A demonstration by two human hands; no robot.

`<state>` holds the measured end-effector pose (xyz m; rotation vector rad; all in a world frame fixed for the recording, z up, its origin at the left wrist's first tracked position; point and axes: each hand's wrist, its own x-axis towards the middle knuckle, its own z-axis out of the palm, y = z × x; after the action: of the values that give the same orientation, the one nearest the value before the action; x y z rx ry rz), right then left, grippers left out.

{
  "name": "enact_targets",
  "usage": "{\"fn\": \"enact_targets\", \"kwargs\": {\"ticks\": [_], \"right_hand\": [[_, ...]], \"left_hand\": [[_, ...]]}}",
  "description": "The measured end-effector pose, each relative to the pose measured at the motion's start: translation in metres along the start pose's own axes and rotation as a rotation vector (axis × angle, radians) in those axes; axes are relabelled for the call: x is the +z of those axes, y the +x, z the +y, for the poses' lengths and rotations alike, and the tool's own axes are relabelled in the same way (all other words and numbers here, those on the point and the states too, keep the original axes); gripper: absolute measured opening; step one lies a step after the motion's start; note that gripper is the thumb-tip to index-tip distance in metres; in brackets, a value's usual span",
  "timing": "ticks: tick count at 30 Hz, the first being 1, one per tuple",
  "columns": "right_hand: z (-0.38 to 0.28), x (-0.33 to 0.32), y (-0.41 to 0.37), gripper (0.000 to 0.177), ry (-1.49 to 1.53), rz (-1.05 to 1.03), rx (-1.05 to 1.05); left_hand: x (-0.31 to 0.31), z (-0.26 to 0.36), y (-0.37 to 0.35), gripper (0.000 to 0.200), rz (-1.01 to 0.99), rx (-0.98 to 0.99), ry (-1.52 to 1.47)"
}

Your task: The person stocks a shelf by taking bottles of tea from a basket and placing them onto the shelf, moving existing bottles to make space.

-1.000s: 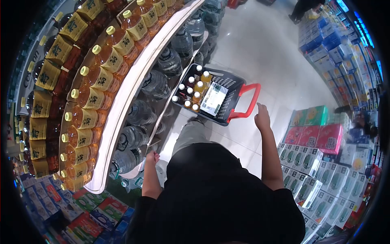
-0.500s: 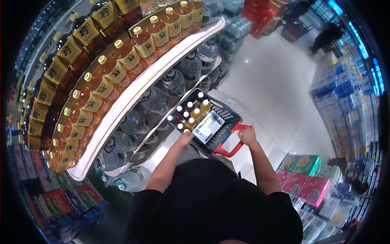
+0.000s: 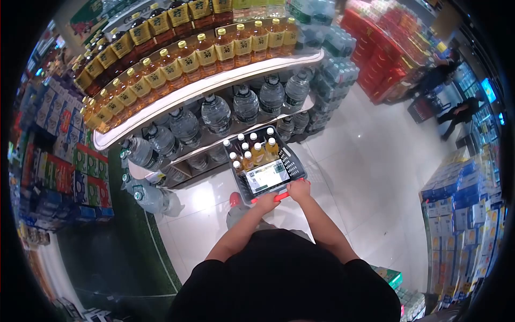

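A dark shopping basket (image 3: 296, 167) with slotted sides is in front of me, its red handle (image 3: 281, 197) toward my body. My left hand (image 3: 266, 203) is closed round the left part of the handle. Over its right part, my right hand (image 3: 299, 188) is closed too. Several white-capped bottles (image 3: 258, 154) with amber and dark drinks stand upright in the far part of the basket. A flat white printed panel or screen (image 3: 268, 176) lies nearer the handle.
Beyond the basket, a curved shelf (image 3: 214, 82) carries yellow-capped tea bottles (image 3: 205, 53), with large water jugs (image 3: 216, 114) below. Loose jugs (image 3: 152, 198) stand on the floor at left. Stacked cartons (image 3: 456, 188) line the right, and a person (image 3: 461, 114) is at far right.
My left hand has moved from beside the basket's left edge onto the handle. The handle has swung in closer to the basket, and my view has turned, showing more floor.
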<state>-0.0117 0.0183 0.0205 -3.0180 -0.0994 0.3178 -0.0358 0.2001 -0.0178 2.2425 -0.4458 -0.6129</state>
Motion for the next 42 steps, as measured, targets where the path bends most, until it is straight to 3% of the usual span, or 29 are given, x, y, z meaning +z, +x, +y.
{"fn": "enact_targets", "kwargs": {"ticks": [6, 10, 20, 23, 25, 29, 36, 42], "right_hand": [[0.005, -0.006, -0.025, 0.04, 0.014, -0.104, -0.101], [0.004, -0.011, -0.052, 0.048, 0.054, -0.192, -0.186], [-0.01, 0.003, -0.079, 0.058, 0.023, -0.512, -0.461], [-0.026, 0.004, -0.078, 0.06, 0.173, -0.836, -0.371], [-0.032, 0.017, -0.091, 0.056, 0.525, -0.885, -0.225], [-0.041, 0.052, -0.096, 0.06, 0.627, -0.721, -0.35], [-0.05, 0.046, -0.104, 0.063, 0.679, -0.697, -0.318], [-0.049, 0.042, -0.098, 0.06, 0.599, -0.628, -0.226]], "left_hand": [[0.008, 0.006, -0.017, 0.03, 0.076, -0.093, 0.089], [0.014, 0.004, -0.036, 0.026, 0.125, -0.05, 0.157], [0.002, 0.017, -0.085, 0.03, 0.035, -0.187, 0.457], [-0.013, 0.032, -0.099, 0.033, -0.079, -0.211, 0.534], [-0.022, 0.037, -0.103, 0.032, -0.153, -0.176, 0.612], [-0.029, 0.025, -0.103, 0.029, -0.262, -0.135, 0.674], [-0.051, 0.025, -0.092, 0.028, -0.464, 0.023, 0.751], [-0.055, 0.006, -0.065, 0.029, -0.509, 0.143, 0.685]]}}
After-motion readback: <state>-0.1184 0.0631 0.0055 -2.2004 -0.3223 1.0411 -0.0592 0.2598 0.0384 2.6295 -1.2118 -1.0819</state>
